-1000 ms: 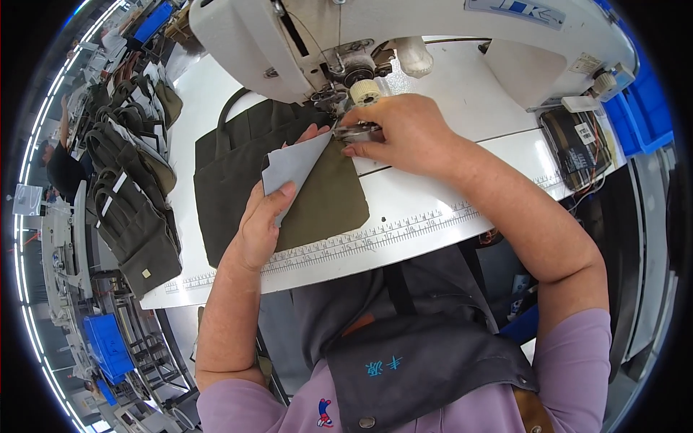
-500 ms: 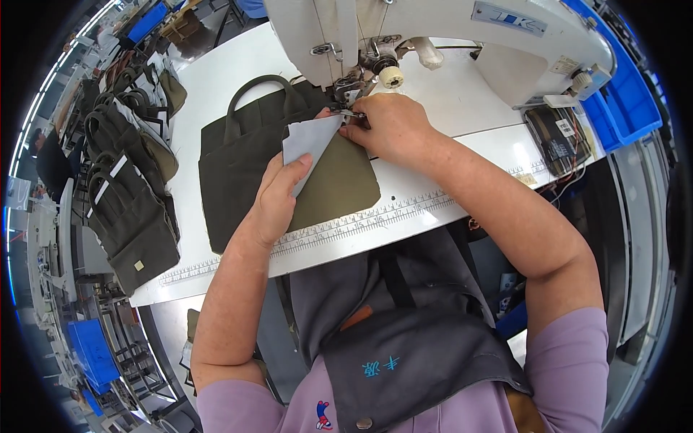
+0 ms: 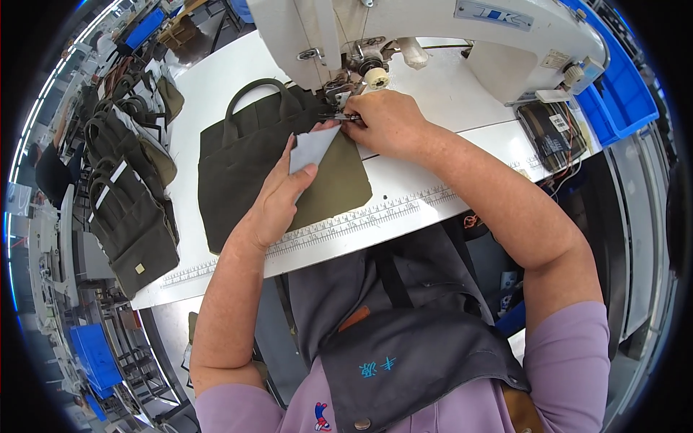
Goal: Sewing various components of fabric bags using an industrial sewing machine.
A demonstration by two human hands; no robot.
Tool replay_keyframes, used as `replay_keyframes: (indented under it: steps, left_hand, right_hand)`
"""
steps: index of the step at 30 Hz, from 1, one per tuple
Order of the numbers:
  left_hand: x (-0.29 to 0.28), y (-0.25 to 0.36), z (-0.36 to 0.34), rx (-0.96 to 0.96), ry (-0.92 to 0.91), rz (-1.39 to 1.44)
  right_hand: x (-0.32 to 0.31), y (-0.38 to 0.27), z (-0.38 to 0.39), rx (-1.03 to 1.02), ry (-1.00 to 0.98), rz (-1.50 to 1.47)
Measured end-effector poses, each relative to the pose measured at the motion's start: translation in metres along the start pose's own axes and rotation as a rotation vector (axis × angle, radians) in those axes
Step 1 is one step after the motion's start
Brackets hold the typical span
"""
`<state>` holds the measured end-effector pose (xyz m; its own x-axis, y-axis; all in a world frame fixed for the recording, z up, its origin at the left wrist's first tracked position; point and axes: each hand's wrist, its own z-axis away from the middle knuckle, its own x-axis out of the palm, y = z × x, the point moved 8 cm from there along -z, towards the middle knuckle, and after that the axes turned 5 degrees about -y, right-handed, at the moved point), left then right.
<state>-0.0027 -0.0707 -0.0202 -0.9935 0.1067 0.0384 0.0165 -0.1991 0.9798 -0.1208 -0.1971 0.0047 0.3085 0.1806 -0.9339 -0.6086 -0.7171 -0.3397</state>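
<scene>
A dark green fabric bag piece (image 3: 238, 166) with a looped handle lies flat on the white sewing table. My left hand (image 3: 278, 187) is closed on a folded-up flap with a pale grey side (image 3: 312, 148), thumb on top. An olive fabric panel (image 3: 339, 184) shows beneath the flap. My right hand (image 3: 386, 123) grips a pair of small dark thread snips (image 3: 338, 116), their blades pointing left over the bag's edge. Close above them is the needle area of the sewing machine (image 3: 345, 90); my fingers partly hide the snips' handles.
Several dark bag pieces with handles (image 3: 133, 224) are stacked at the left. A printed ruler (image 3: 404, 203) runs along the table's front edge. At the right lie a dark flat pack (image 3: 550, 137) with wires and a blue bin (image 3: 621, 108).
My left hand has raised the grey flap a little, folding it so less shows. The snips have shifted slightly left, staying near the needle area. The whole view has also shifted a little.
</scene>
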Motion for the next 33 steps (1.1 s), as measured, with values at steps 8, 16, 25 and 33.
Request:
replay_keyframes:
  steps: [8,16,25,33]
  left_hand:
    - [0.033,0.025,-0.004,0.247,-0.08,-1.193]
    - [0.027,0.04,-0.002,0.052,-0.135,-0.909]
    - [0.022,0.035,-0.004,0.031,-0.141,-0.84]
    - [0.007,0.027,-0.002,0.044,-0.041,-0.208]
  right_hand:
    - [0.0,0.007,0.001,-0.039,-0.003,-0.034]
    - [-0.004,0.011,0.007,-0.083,0.024,-0.065]
    - [-0.03,0.027,0.028,-0.284,0.092,-0.045]
    - [-0.027,0.01,0.03,-0.423,0.241,-0.114]
